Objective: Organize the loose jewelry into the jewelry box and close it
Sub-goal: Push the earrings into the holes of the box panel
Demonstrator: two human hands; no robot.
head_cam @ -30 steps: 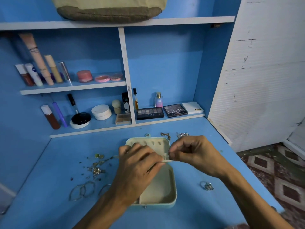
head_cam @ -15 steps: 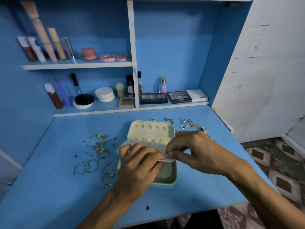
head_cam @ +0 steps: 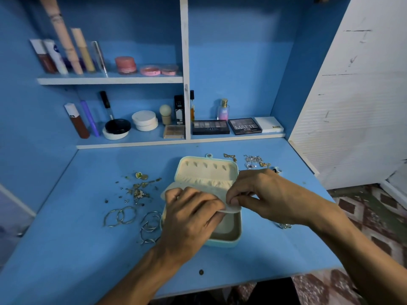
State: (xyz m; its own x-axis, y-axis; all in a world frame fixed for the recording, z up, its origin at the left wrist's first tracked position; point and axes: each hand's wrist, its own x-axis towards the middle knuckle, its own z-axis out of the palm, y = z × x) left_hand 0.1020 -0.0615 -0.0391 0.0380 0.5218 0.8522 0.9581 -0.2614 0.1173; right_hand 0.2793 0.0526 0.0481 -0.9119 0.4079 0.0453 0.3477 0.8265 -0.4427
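Centre of frame, on the blue desktop (head_cam: pixel 88 249): pale green rectangular jewelry box (head_cam: pixel 209 170), lid open, with left hand (head_cam: pixel 191 216) and right hand (head_cam: pixel 264 194) each gripping its cream padded inner flap (head_cam: pixel 233 209) in curled fingers. Loose gold pieces (head_cam: pixel 139 190) and silver hoops (head_cam: pixel 120 216) lie at its left, silver chains (head_cam: pixel 253 160) at upper right; none looks boxed yet. Handling advice: raise the flap evenly by both edges and fold it fully clear of the tray before loading anything.

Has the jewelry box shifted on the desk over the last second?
No. The jewelry box keeps the same gap to the lower shelf edge and to the gold chain by its far corner; only the camera tilted.
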